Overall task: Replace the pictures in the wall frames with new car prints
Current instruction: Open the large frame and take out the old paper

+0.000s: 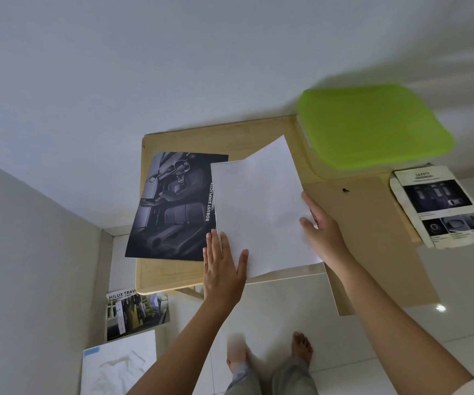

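Paper is lying blank side up across the middle of the light wooden counter (258, 129); this white sheet (258, 206) is overlapping the right edge of a dark car-interior print (170, 206) that is showing the words "ROBUST SIMPLICITY" along its side. The left hand (223, 269) is resting flat with fingers spread wide, pressing down on the sheet's lower left corner where it is meeting the dark print. The right hand (322, 229) is lying on the sheet's right edge with fingers loosely extended; whether it is pinching the paper or only touching it cannot be told. A brown backing board (372, 238) is lying just to the right of the sheet, reaching past the counter's near edge, with a small dark clip near its top. A lime-green plastic lid (372, 124) is sitting on a container at the counter's far right corner. Beyond the board, a "SAFETY" print (441, 206) with small car pictures is lying on the right. On the tiled floor (287, 303) at lower left, a "HILUX" print (136, 315) is lying near the wall, and just below it a pale sheet with blue tape (118, 363) at its corner. Bare feet are showing at the bottom.
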Demonstrator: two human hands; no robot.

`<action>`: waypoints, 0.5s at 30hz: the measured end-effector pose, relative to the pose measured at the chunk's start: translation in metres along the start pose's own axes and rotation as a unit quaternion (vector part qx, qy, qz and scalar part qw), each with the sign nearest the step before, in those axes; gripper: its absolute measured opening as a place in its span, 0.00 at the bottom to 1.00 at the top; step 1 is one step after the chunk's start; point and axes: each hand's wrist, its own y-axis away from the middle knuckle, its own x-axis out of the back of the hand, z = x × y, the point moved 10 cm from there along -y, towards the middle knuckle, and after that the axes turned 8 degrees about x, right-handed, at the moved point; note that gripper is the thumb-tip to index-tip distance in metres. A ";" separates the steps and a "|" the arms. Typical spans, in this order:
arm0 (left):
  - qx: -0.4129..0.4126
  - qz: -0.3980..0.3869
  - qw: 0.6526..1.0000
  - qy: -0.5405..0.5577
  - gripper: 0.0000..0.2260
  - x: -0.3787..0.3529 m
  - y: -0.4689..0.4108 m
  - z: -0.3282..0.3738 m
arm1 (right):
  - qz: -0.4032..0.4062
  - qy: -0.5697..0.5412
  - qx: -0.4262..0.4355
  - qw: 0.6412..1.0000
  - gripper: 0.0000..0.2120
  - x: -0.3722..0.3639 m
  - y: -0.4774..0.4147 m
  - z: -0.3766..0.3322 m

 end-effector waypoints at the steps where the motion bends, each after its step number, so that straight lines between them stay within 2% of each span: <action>1: -0.003 -0.007 1.000 -0.003 0.40 0.000 -0.001 0.002 | 0.001 -0.014 0.000 1.000 0.26 0.000 0.000 0.000; 9: -0.008 -0.015 1.000 -0.004 0.41 0.005 0.000 0.014 | 0.001 -0.036 0.020 0.999 0.26 0.011 0.005 -0.015; 11: -0.011 -0.011 1.000 0.021 0.40 0.010 0.000 0.024 | 0.010 -0.027 0.027 0.999 0.25 0.022 0.006 -0.021; 15: -0.008 -0.024 0.991 0.134 0.33 0.017 -0.005 0.055 | 0.022 -0.029 0.040 0.999 0.24 0.051 0.011 -0.032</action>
